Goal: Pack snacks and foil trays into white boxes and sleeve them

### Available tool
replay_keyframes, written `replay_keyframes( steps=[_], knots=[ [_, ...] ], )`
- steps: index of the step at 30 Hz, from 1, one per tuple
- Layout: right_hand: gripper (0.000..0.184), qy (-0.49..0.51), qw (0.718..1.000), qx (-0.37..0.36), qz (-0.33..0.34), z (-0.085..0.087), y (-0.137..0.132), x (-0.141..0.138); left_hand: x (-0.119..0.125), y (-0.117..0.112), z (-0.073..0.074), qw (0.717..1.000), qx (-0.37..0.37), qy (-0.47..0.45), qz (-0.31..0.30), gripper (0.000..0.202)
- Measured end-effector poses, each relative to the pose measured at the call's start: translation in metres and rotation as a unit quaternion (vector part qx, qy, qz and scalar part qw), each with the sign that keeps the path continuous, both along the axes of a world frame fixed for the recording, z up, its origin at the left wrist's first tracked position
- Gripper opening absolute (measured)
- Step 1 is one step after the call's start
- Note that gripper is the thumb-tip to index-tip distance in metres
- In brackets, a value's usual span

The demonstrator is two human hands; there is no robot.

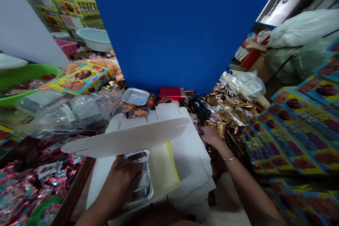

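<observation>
My left hand (124,178) is at a foil tray (144,183), its fingers curled over the near-left side and covering part of the inside. The tray lies in an opened carton (162,169) with a white-grey inside, a yellow edge and a raised flap. My right hand (211,136) reaches into a heap of small gold packets (225,127), just below a black tape dispenser (200,107). Its fingers are bent, and what they pinch is too small to make out. Under the carton lies a stack of flat white cartons (189,162).
A box of red packets (45,180) stands at the left. Printed yellow-and-blue boxes (291,130) are piled at the right. Behind are a clear plastic tray (136,96), a red box (172,93) and a tall blue panel (174,35). A green basin (31,70) sits far left.
</observation>
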State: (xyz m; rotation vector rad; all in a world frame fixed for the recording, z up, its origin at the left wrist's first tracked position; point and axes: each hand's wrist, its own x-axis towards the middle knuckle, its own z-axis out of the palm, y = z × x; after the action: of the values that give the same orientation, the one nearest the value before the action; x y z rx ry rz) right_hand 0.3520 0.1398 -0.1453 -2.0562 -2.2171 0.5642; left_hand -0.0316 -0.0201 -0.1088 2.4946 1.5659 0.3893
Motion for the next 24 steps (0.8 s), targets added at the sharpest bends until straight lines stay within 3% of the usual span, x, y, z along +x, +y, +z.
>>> replay_keyframes(
  steps=[2, 6, 10, 17, 21, 24],
  knots=[
    [0.008, 0.05, 0.998, 0.04, -0.021, 0.003, 0.0, 0.014, -0.003, 0.0, -0.004, 0.999, -0.015, 0.033, -0.01, 0.018],
    [0.024, 0.174, 0.977, 0.12, -0.039, 0.016, -0.01, 0.033, -0.007, 0.0, -0.007, 0.998, 0.008, 0.05, -0.026, 0.016],
    [0.028, 0.276, 0.949, 0.148, -0.022, 0.019, -0.021, 0.026, -0.002, 0.0, 0.002, 0.996, 0.08, 0.048, -0.012, 0.021],
    [0.031, 0.369, 0.91, 0.182, -0.045, 0.005, -0.013, 0.012, 0.006, 0.001, 0.018, 0.989, 0.138, 0.017, -0.054, 0.018],
    [0.032, 0.39, 0.901, 0.178, -0.063, -0.002, -0.012, 0.015, -0.007, -0.004, 0.013, 0.986, 0.164, 0.029, -0.011, 0.017],
    [0.029, 0.406, 0.887, 0.197, -0.096, -0.005, -0.012, 0.023, -0.016, -0.011, 0.004, 0.99, 0.122, 0.057, 0.038, 0.018]
  ],
)
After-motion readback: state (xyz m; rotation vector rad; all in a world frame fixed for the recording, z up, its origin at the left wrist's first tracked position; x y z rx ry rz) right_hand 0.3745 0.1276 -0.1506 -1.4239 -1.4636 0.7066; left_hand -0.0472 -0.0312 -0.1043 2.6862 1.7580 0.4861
